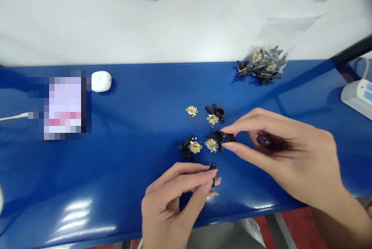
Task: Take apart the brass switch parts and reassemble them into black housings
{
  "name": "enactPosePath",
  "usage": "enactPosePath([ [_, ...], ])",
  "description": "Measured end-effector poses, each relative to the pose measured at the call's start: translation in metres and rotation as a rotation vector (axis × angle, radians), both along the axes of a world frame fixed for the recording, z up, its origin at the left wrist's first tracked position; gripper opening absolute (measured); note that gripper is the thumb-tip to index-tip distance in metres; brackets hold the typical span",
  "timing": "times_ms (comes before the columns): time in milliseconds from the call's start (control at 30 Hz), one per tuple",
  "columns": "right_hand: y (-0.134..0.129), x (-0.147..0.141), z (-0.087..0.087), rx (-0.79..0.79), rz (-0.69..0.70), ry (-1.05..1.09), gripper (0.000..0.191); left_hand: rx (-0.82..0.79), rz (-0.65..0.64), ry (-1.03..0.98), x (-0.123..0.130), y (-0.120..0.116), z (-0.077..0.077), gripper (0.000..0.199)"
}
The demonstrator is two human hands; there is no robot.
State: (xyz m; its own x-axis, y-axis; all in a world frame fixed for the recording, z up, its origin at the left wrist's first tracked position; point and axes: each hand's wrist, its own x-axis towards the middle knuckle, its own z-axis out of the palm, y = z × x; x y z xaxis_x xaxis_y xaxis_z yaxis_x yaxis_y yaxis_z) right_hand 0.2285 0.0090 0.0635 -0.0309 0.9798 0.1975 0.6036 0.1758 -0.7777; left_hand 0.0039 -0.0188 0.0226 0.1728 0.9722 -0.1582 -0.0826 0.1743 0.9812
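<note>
My left hand (177,198) pinches a small black plastic part (213,165) between thumb and fingers, with its looped end showing above them. In my right hand (293,156), curled fingers hold a tool with a dark purple rounded end (264,140); the rest of it is hidden. The right thumb and index finger are apart, around a black plastic piece (229,138); whether they touch it I cannot tell. Just left of those fingertips lies a brass-coloured disc with two ears (211,145). Another brass disc (195,147) lies beside a black bracket (185,151).
Farther back on the blue table (145,105) are a brass disc (191,110) with tiny screws and a black bracket (219,112). A clear bag of parts (269,63) sits by the wall. A blurred-out phone (65,103), white case (101,81) and power strip (359,96) stand at the sides.
</note>
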Motion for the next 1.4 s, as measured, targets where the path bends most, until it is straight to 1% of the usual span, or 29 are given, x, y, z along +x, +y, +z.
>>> enactPosePath([
  [200,0.017,0.004,-0.002,-0.011,0.089,-0.052,0.012,0.019,0.001,0.028,0.000,0.000,-0.002,0.025],
  [300,0.026,0.006,-0.003,-0.032,0.101,-0.076,0.010,0.027,-0.002,0.035,0.000,0.000,-0.002,0.023],
  [500,0.042,0.005,0.006,-0.055,0.102,-0.132,0.010,0.023,0.001,0.023,0.000,0.000,-0.001,0.022],
  [600,0.054,0.005,0.009,-0.040,0.121,-0.148,0.009,0.032,-0.010,0.054,0.000,0.000,-0.001,0.021],
  [733,0.077,0.003,0.008,-0.026,0.174,-0.179,0.006,0.044,-0.021,0.072,-0.001,0.001,-0.001,0.018],
  [867,0.097,-0.003,0.003,0.000,0.227,-0.209,0.013,0.058,-0.047,0.071,-0.002,0.000,-0.003,0.022],
  [1000,0.112,-0.007,-0.005,0.012,0.258,-0.263,0.008,0.073,-0.090,0.082,-0.004,0.001,-0.006,0.026],
  [1267,0.135,-0.008,-0.021,0.005,0.321,-0.363,0.007,0.106,-0.109,0.117,-0.006,0.001,-0.010,0.028],
  [1400,0.143,-0.011,-0.026,0.011,0.346,-0.384,0.008,0.119,-0.123,0.118,-0.006,0.001,-0.012,0.029],
])
